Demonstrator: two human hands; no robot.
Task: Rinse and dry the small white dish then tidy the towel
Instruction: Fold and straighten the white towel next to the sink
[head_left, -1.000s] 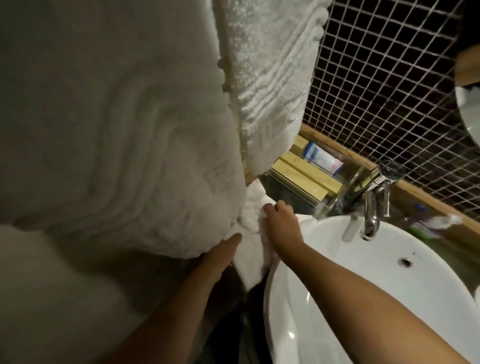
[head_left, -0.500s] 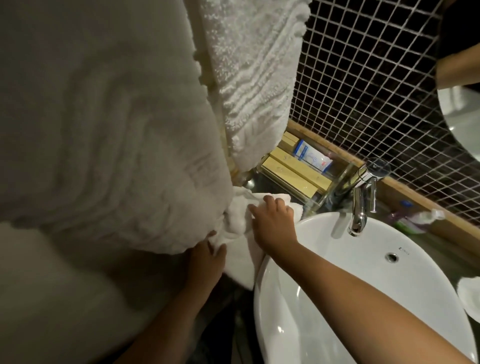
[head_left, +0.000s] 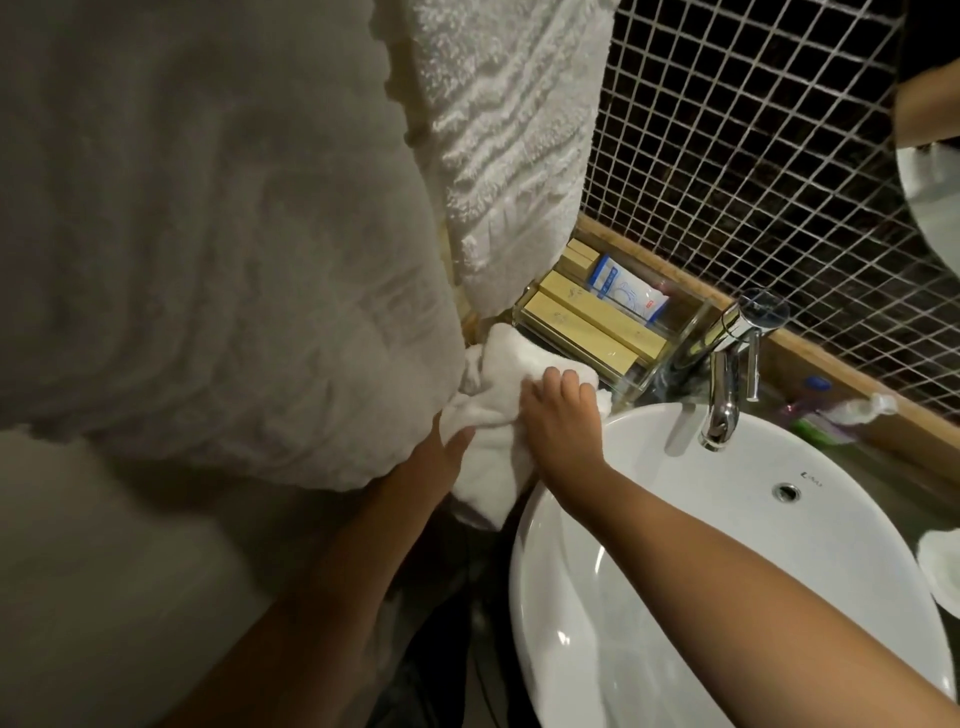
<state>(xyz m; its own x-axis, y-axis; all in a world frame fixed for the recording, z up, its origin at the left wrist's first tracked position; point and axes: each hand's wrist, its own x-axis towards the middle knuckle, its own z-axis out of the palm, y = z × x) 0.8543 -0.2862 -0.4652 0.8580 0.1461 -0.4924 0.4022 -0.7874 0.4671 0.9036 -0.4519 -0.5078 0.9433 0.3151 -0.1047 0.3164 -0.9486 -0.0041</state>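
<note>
Small white towel: crumpled on the desk edge, just left of the basin, partly draped over the edge.
Right hand: palm down on the towel, fingers bent and pressing into the cloth, gripping it.
Left hand: mostly hidden under a large hanging towel; only a fingertip shows, touching the small towel's lower left fold; its grip cannot be told.
Second hanging towel: ribbed, above the right fingers.
Clear tray: just beyond the right fingers, holding yellow boxes and a blue-and-white packet.
Chrome tap: right of the fingers, over the basin.
Small white dish: far right of the fingers, cut by the frame edge, beside the basin.
Mosaic tile wall: behind.
</note>
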